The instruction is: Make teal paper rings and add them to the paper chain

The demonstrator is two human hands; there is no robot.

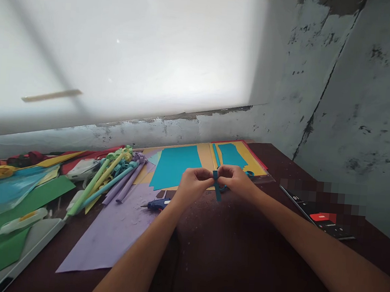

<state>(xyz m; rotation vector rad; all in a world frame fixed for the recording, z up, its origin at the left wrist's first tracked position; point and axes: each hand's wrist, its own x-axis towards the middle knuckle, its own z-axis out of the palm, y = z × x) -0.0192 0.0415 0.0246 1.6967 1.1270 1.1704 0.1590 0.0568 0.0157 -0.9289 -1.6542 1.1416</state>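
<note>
A narrow teal paper strip (217,192) hangs down between my two hands, above the dark table. My left hand (195,182) is closed, its thumb and fingers pinching the strip's upper part from the left. From the right, my right hand (236,178) pinches the same strip near its top, and the fingertips of both hands almost meet. Just behind them lie a teal paper tube (216,155) and a curled teal piece (249,173). A large teal sheet (173,166) lies beyond my left hand. A blue glue gun (158,204) rests beside my left forearm.
Lilac paper (102,242) covers the table left of my arm. Rolled paper tubes (92,187) with curled ends lie farther left, near green sheets (39,196). Small teal pieces (231,154) lie on a yellow sheet. A dark flat object (324,219), partly blurred, sits at right. Walls stand behind.
</note>
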